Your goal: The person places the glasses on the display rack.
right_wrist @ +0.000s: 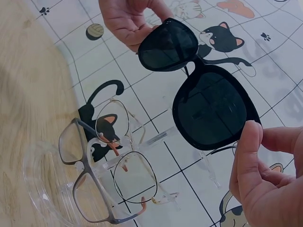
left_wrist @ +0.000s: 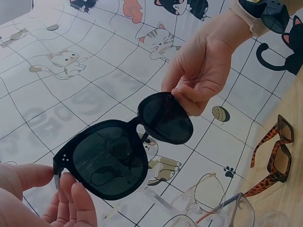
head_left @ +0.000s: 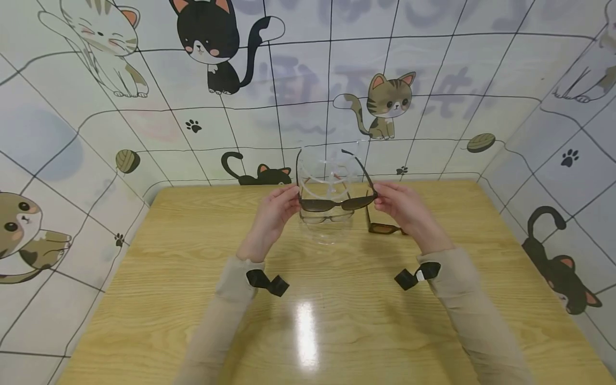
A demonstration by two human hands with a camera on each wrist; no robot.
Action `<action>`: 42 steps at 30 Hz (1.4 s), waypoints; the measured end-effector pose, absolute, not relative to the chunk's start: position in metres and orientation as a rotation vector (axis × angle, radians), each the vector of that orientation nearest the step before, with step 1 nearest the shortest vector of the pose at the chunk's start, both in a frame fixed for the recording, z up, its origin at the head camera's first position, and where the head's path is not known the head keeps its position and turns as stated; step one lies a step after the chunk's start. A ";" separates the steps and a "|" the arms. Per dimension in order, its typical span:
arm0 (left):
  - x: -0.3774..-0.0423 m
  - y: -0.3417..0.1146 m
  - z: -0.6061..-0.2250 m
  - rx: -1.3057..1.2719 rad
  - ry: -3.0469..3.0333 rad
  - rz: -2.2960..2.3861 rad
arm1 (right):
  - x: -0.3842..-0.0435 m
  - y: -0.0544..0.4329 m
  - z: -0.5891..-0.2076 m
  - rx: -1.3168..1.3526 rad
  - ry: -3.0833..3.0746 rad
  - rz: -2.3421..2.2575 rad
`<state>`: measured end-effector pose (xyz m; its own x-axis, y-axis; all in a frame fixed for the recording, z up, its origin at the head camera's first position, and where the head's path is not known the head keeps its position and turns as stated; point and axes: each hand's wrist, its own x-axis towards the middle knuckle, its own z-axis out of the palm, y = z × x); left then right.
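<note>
Black sunglasses (head_left: pixel 337 203) with dark lenses are held up by both hands in front of a clear display stand (head_left: pixel 331 179). My left hand (head_left: pixel 275 216) pinches one hinge end of the frame, and my right hand (head_left: pixel 401 214) pinches the other. The temples stretch away from me, unfolded. In the right wrist view, round wire-rimmed glasses (right_wrist: pixel 136 177) and grey-framed glasses (right_wrist: pixel 93 198) sit on the stand below the sunglasses. Tortoiseshell sunglasses (left_wrist: pixel 280 158) lie on the table, close to my right hand in the head view.
The wooden table (head_left: pixel 192 299) reaches back to a wall covering (head_left: pixel 308 117) printed with cats and grid lines. Similar printed sheets enclose the left and right sides. Each wrist carries a black strap with a small camera (head_left: pixel 278 286).
</note>
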<state>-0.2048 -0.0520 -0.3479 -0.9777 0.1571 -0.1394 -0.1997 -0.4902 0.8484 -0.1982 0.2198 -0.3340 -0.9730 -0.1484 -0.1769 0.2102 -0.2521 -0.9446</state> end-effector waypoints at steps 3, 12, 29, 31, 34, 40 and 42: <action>-0.210 -0.052 -0.345 -0.085 1.442 2.569 | -0.205 0.217 -0.334 0.084 1.763 -2.339; -0.230 -0.049 -0.345 -0.168 1.453 2.613 | -0.225 0.215 -0.334 0.099 1.782 -2.330; -0.255 -0.042 -0.360 -0.347 1.455 2.658 | -0.251 0.213 -0.345 0.186 1.750 -2.334; -0.255 -0.041 -0.362 -0.349 1.461 2.656 | -0.251 0.213 -0.345 0.194 1.757 -2.330; -0.256 -0.041 -0.364 -0.344 1.487 2.648 | -0.251 0.213 -0.346 0.197 1.771 -2.323; -0.255 -0.040 -0.364 -0.325 1.508 2.658 | -0.251 0.212 -0.347 0.212 1.789 -2.312; -0.255 -0.040 -0.364 -0.324 1.510 2.658 | -0.251 0.213 -0.347 0.208 1.788 -2.311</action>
<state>-0.2551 -0.0402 -0.3639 -0.9756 -0.0452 -0.2149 -0.1615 -0.5157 0.8414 -0.2511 0.2127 -0.3467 -0.9674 -0.0810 -0.2398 0.2525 -0.2408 -0.9372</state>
